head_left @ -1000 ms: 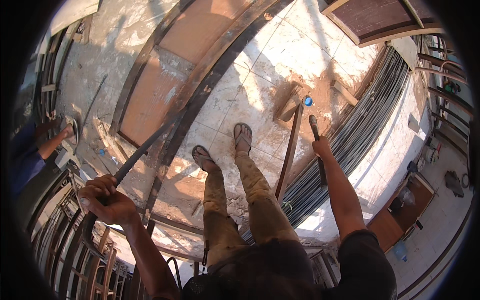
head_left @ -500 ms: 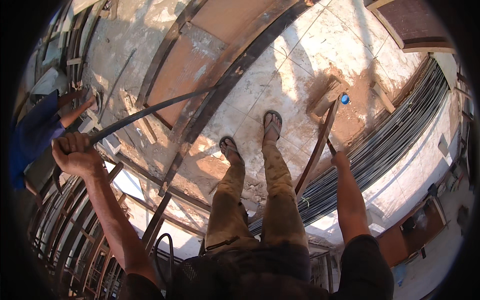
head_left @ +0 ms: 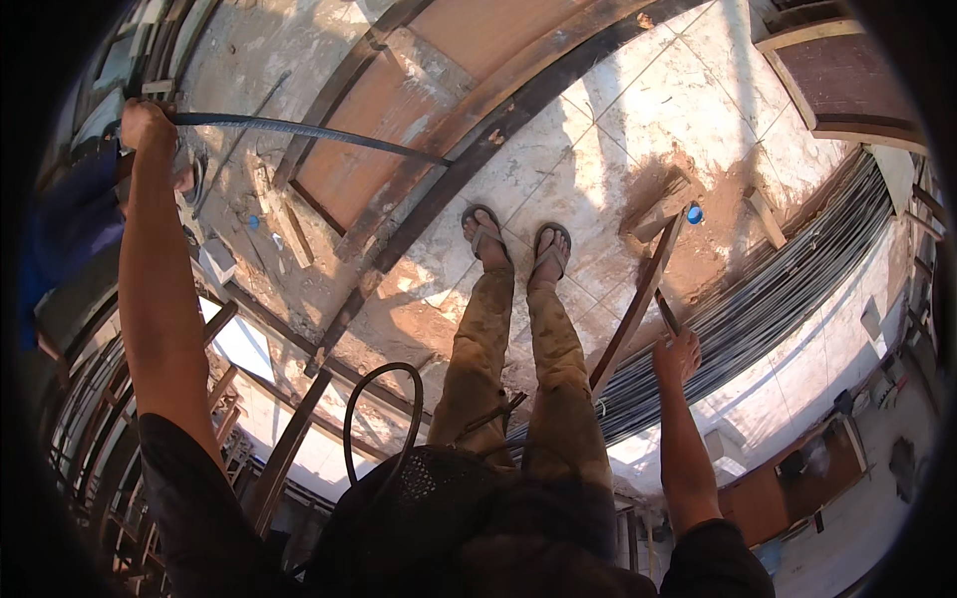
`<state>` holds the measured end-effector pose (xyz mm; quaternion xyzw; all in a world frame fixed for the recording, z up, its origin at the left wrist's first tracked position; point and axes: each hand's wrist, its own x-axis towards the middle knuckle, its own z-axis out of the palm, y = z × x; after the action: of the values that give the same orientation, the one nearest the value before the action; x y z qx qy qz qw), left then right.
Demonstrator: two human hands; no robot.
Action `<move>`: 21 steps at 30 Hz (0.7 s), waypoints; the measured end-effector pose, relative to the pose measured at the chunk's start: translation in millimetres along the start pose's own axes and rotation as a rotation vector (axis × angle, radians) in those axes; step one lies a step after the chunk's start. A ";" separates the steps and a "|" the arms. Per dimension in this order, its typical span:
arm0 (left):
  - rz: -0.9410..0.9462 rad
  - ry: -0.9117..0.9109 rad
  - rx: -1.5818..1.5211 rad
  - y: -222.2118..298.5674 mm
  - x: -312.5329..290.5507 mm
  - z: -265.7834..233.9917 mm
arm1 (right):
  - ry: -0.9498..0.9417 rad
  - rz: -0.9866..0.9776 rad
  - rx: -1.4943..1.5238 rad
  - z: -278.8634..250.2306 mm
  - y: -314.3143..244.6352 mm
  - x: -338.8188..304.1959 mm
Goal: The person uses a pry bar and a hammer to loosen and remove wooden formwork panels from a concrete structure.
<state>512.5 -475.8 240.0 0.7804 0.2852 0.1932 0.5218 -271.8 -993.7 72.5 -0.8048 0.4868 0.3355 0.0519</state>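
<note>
Far out to the left, my left hand (head_left: 148, 125) is closed round one end of a dark, ribbed steel bar (head_left: 309, 131). The bar stretches to the right across a wooden panel (head_left: 384, 130), and its other end lies over or just above the panel's dark timber edge (head_left: 478, 149). Low on the right, my right hand (head_left: 678, 359) grips a short, dark rod-like piece (head_left: 667, 313); its kind is too small to tell. Beside that hand a long brown timber (head_left: 636, 317) runs up to a small blue round thing (head_left: 695, 214).
A bundle of long steel bars (head_left: 768, 299) curves along the right. Wood blocks (head_left: 765, 219) lie on reddish dirt over the tiled floor (head_left: 568, 149). At the left edge is another person in blue (head_left: 75, 234). Stacked frames (head_left: 105, 439) stand at the lower left.
My left hand has moved up and away with the bar, which now lies flatter across the view. My feet have come closer together. The right hand has shifted slightly down.
</note>
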 end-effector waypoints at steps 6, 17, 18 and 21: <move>0.046 -0.068 0.070 -27.6 20.4 45.4 | 0.157 -0.118 0.047 -10.6 2.4 -60.4; 0.091 -0.298 0.017 -56.1 73.0 77.1 | -0.073 -0.059 0.212 -52.3 -90.8 -114.2; 0.055 -0.314 -0.044 -50.1 60.6 72.3 | -0.104 -0.047 0.296 -68.9 -115.3 -113.2; -0.076 -0.343 -0.331 1.2 -7.7 28.5 | -0.237 -0.149 0.839 -125.6 -209.3 -104.2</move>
<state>524.0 -501.2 230.2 0.6944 0.1858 0.0823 0.6903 -70.4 -858.2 179.9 -0.7031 0.5123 0.1941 0.4534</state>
